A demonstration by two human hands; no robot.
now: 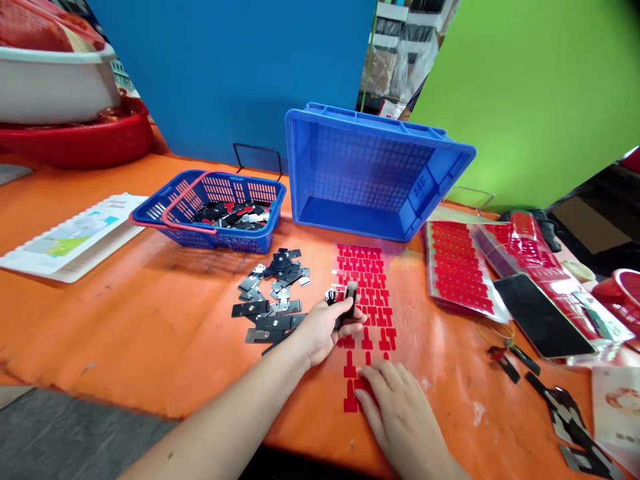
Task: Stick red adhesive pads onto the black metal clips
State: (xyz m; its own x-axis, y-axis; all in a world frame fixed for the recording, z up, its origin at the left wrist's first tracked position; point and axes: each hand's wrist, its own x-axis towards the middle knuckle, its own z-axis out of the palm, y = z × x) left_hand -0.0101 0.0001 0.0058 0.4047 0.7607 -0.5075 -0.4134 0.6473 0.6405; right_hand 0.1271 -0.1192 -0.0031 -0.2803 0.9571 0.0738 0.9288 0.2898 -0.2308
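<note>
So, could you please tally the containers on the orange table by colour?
Blue: 2, the mesh basket and the tipped crate
Red: 2, the basin at far left and the tub at the right edge
White: 1, the basin
Total: 5

orange table top (150,320). sheet of red t-shaped stickers (367,293) on clear film. pile of dark grey metal clips (273,297), some silvery. small blue mesh basket (210,207) with a red-pink rim handle. big blue plastic crate (370,173), grid-patterned wall. black phone (543,317). backdrop panels blue (225,73) and lime green (535,93). white tub (50,83) over red basin (80,140).
</note>
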